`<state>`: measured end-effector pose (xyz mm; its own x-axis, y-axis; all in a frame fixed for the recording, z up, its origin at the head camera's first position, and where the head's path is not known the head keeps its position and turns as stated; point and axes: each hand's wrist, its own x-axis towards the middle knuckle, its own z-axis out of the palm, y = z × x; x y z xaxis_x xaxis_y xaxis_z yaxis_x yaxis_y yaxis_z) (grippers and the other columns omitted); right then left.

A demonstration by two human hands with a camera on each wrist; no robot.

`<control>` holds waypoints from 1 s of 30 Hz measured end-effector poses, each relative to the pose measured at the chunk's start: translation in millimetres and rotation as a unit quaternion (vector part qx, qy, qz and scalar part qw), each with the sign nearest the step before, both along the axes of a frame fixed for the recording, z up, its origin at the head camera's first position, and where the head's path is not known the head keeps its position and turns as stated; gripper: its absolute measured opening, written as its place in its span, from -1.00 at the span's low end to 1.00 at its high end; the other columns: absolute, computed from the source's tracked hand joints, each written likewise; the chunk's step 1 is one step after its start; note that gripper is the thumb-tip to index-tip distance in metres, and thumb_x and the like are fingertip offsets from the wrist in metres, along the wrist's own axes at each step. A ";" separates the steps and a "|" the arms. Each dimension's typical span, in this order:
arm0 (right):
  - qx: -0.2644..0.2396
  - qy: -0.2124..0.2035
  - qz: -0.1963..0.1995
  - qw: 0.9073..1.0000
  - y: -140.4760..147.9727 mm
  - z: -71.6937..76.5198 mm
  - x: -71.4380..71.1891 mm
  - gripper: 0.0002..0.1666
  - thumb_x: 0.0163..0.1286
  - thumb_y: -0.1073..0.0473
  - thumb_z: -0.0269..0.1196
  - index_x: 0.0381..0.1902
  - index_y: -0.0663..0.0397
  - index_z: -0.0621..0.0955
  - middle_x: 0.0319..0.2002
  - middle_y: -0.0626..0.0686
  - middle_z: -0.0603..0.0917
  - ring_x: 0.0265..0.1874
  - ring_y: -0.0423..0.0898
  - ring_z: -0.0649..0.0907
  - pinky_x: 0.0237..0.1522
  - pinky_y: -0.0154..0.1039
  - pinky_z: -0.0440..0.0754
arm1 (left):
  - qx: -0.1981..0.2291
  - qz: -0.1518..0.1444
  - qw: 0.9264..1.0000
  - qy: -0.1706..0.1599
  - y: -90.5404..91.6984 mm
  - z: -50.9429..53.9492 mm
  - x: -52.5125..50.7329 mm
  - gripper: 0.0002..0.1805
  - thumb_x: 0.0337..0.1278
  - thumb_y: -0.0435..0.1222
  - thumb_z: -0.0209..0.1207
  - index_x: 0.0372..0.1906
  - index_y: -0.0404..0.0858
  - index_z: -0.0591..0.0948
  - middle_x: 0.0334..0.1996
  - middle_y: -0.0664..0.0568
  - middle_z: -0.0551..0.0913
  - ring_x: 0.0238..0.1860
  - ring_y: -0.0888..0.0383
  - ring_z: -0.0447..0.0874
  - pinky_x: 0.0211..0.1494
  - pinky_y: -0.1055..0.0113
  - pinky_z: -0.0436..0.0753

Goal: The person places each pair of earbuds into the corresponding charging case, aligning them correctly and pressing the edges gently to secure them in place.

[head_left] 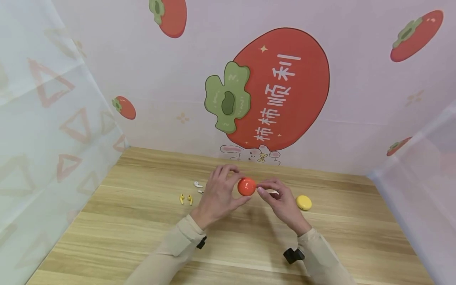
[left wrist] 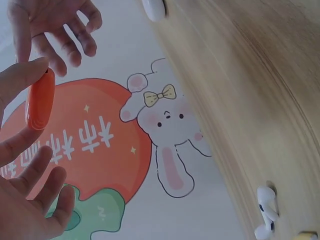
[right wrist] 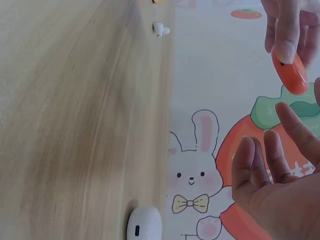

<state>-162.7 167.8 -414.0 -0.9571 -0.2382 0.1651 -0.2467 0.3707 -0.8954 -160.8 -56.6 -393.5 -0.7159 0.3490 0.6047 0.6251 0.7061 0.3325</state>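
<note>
Yellow earbuds: a pair (head_left: 190,199) on the wooden table (head_left: 107,225), side by side, furthest left of the loose things.
White earbuds: two (head_left: 197,184), just beyond and right of the yellow pair; the head view shows one partly behind the left hand.
Left hand: this hand (head_left: 219,194) pinches the red case by its edges between thumb and forefinger, the other fingers loosely spread.
Red case: round and glossy (head_left: 246,187), held up above the table, between the two hands.
Right hand: fingers relaxed and parted, gripping nothing; its fingertips (head_left: 261,190) are right beside the red case, contact unclear.
White case: rounded, with a dark slot (right wrist: 144,225), on the table, mostly hidden behind the right hand in the head view.
Yellow case: round (head_left: 304,202), on the table, just right of the right hand.
</note>
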 end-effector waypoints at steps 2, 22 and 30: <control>0.002 -0.001 -0.002 1.000 1.6 -1.0 0.2 -0.68 0.47 0.02 0.30 0.02 0.09 0.73 -0.01 0.03 0.62 0.05 -0.01 0.59 0.10 0.04 0.59 | 0.003 0.006 1.000 -0.002 -4.7 -1.2 -0.2 -0.45 -0.20 -0.05 0.61 -0.03 -0.13 0.72 0.01 -0.02 0.55 0.10 -0.03 0.46 0.12 0.01 0.50; 0.005 0.032 0.002 0.999 13.1 -5.7 4.2 -0.79 0.51 0.11 0.26 -0.03 0.04 0.74 -0.08 0.00 0.64 -0.05 -0.09 0.61 -0.01 -0.19 0.62 | 0.047 0.110 0.989 -0.089 -86.2 -20.7 -13.3 -0.39 -0.32 -0.11 0.67 -0.04 -0.24 0.75 0.00 -0.11 0.58 0.08 -0.14 0.50 0.10 -0.07 0.48; 0.007 0.029 0.002 1.000 13.1 -8.7 4.9 -0.79 0.50 0.11 0.27 -0.05 0.05 0.74 -0.10 -0.01 0.65 -0.06 -0.11 0.62 -0.02 -0.21 0.62 | 0.036 0.153 0.980 -0.121 -121.5 -25.2 -20.4 -0.36 -0.21 -0.08 0.62 0.01 -0.34 0.73 0.05 -0.21 0.55 0.09 -0.23 0.46 0.11 -0.18 0.42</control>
<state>-157.8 181.0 -422.7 -0.9453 -0.2439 0.2167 -0.2991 0.3829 -0.8740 -181.2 -178.2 -418.7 -0.9059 0.0577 0.4196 0.2840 0.8178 0.5006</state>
